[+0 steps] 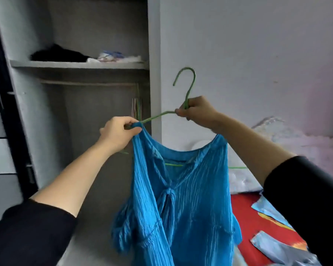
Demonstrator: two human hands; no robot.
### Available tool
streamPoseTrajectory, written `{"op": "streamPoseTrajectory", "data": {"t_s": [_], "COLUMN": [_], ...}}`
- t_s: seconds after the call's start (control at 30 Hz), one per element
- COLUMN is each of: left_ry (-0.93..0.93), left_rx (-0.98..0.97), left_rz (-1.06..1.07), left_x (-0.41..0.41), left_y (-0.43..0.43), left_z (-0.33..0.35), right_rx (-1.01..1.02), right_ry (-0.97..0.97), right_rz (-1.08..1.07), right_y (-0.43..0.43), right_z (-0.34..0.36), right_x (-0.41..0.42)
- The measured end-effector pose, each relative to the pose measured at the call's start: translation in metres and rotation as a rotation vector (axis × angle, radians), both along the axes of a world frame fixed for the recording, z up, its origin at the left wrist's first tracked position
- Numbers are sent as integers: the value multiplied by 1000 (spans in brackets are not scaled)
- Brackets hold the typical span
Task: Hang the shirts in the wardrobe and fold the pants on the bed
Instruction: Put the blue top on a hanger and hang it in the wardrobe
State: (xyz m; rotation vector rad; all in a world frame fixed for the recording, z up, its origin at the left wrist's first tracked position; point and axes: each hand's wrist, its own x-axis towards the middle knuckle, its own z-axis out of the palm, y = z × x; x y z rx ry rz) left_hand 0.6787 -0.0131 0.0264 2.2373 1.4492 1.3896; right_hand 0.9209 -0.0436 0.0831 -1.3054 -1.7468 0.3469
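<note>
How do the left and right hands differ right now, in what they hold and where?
The right hand holds the green hanger at its neck, below the hook; the left hand pinches the blue shirt at one shoulder, on the hanger's arm. The left hand sits lower, before the wardrobe; the right hand is higher, before the wall. Both grip with curled fingers.

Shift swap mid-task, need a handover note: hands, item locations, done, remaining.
Left hand pinches a shoulder of the blue crinkled fabric shirt at one arm of the green wire hanger.
Right hand grips the hanger below its hook.
Both are held before the open grey wardrobe.
Done: shirt partly on hanger.
Left: seat it, hook it on the wardrobe rail, fold pants (unseen) on the red-covered bed.
</note>
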Motion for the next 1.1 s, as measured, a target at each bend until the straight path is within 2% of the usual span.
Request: {"op": "streamPoseTrajectory", "data": {"t_s": [0.2,0.3,0.4,0.47,0.57,0.8,0.9,1.1], "left_ry": [61,76,71,72,80,-87,-163,-115], "left_rx": [76,-12,-171,-207,-215,-181,-166,-116], "left_rz": [300,368,324,294,286,196,167,209], "left_x": [-74,-108,-148,-174,-205,-270,-295,-355], "left_y": [77,123,175,211,264,373,415,500], "left_z": [-22,-29,-31,-32,-33,-35,-41,-34], "right_rx": [-4,-2,5,-12,-9,12,9,29], "right_ry": [-48,-117,-326,-394,-370,-409,-382,-372], "right_rz": [106,184,229,278,356,422,400,266], "right_y": [99,149,200,235,290,393,435,521], "right_z": [-17,-22,-22,-20,-15,-10,-16,-17], "right_x": [-84,-120,-158,-184,-223,-304,-331,-399]}}
